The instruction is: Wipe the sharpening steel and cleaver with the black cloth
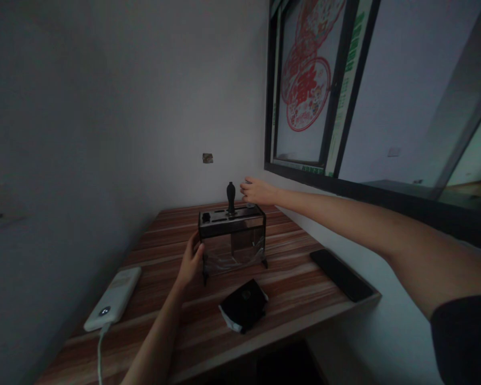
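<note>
I'm looking at the box (220, 231), which is standing on the table (292, 289) between my two hands. Its long axis is running left to right across my view; the black knob (231, 198) on top is standing upright, near mid-length.

Key relation: from the right fingers, the knob is sitting to the left and a bit lower, with a gap showing. The box's right end, with a small round disc (250, 205) on top, is lying below them. So the right hand (258, 191) is being the nearer one to the knob and disc; the left hand (191, 262) is being the nearer one to the body, seemingly touching its left end.

Fingers: left thumb is parting from the others, thumb showing by the front edge, fingers going round the side. I can't tell how hard they're pressing. Right fingers are curling, with a greyish bit (247, 183) showing between them; I can't tell if they're pinching it.

Containers: the box is showing clear walls, with wrinkled film low at the front. A darker panel is showing through on the right half; inside or behind, I can't tell.

Nearby: black pouch (244, 302) is lying in front, phone (340, 272) right, power bank (116, 297) left.
</note>
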Motion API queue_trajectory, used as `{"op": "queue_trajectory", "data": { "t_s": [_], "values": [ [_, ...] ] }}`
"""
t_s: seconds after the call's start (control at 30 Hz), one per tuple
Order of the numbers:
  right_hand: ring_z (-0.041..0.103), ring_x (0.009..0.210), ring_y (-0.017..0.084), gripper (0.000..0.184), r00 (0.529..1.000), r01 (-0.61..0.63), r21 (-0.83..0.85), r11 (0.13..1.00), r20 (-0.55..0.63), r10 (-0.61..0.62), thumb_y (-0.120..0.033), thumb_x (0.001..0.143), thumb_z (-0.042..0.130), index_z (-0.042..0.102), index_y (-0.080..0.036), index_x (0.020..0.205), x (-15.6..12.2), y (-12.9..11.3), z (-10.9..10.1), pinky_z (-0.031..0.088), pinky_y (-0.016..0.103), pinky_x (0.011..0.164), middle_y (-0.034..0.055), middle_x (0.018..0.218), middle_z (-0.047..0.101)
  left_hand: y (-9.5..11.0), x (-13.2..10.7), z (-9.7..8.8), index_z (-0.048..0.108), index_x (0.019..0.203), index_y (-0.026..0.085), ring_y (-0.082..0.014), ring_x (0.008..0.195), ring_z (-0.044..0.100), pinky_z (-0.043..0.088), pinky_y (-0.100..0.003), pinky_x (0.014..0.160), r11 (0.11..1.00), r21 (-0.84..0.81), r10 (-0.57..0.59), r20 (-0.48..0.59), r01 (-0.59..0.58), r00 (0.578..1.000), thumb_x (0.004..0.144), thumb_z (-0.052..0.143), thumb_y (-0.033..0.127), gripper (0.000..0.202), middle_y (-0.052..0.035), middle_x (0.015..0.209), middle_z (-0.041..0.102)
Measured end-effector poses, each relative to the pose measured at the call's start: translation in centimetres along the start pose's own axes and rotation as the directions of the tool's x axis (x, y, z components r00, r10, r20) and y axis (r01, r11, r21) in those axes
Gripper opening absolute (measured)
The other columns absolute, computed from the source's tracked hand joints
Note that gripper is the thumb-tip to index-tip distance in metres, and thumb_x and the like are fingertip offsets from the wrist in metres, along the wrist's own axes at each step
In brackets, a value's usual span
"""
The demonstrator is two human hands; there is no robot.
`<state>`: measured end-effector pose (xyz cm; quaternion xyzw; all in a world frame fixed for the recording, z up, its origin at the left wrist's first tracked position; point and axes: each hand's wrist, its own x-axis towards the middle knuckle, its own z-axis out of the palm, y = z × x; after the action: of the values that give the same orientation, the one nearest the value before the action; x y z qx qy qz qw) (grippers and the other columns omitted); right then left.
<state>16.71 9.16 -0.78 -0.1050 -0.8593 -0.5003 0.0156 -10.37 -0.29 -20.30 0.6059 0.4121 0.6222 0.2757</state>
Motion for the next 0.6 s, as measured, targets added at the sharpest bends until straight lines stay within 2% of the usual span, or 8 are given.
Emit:
{"op": "queue_trajectory", "data": {
  "t_s": [0.2,0.3,0.43,0.6],
  "values": [
    [0.055,0.099,0.023,0.025,0.997,-0.073,0.135,0.988,-0.011,0.075,-0.008,0.086,0.054,0.069,-0.023,0.073,-0.1,0.1,-0.2,0.038,0.041,0.089,0.0054,0.084,0.071,-0.1,-0.1,0.0,0.048,0.132,0.020,-0.0273,0.126,0.052,0.043,-0.040,0.105,1.000,0.017,-0.003,0.006,0.003,1.000,0.085,0.053,0.050,0.056,-0.0113,0.141,0.053],
    [0.054,0.107,0.023,0.024,0.996,-0.082,0.159,0.984,-0.018,0.085,-0.007,0.085,0.054,0.070,-0.023,0.076,-0.2,0.1,-0.4,0.037,0.044,0.095,0.0057,0.091,0.072,0.0,-0.1,0.0,0.049,0.132,0.020,-0.0272,0.128,0.051,0.042,-0.039,0.106,1.000,0.024,0.001,0.009,-0.001,1.000,0.085,0.054,0.050,0.056,-0.0110,0.141,0.052],
    [0.050,0.121,0.021,0.024,0.994,-0.088,0.168,0.982,-0.044,0.096,-0.007,0.087,0.054,0.070,-0.023,0.088,-0.3,0.0,-0.8,0.029,0.048,0.107,0.0042,0.110,0.070,0.0,-0.1,-0.1,0.049,0.131,0.020,-0.0264,0.131,0.048,0.039,-0.039,0.109,0.999,0.033,0.010,0.005,-0.010,1.000,0.086,0.053,0.049,0.054,-0.0099,0.142,0.052],
    [0.044,0.131,0.024,0.030,0.974,-0.210,0.139,0.968,-0.055,0.219,-0.006,0.090,0.049,0.064,-0.024,0.109,-1.9,-0.9,-2.0,0.028,0.053,0.110,0.0055,0.132,0.059,-0.2,0.0,-0.1,0.049,0.132,0.021,-0.0270,0.131,0.048,0.040,-0.039,0.109,0.999,0.031,0.009,0.009,-0.009,1.000,0.086,0.053,0.050,0.054,-0.0097,0.142,0.051]
  ]
}}
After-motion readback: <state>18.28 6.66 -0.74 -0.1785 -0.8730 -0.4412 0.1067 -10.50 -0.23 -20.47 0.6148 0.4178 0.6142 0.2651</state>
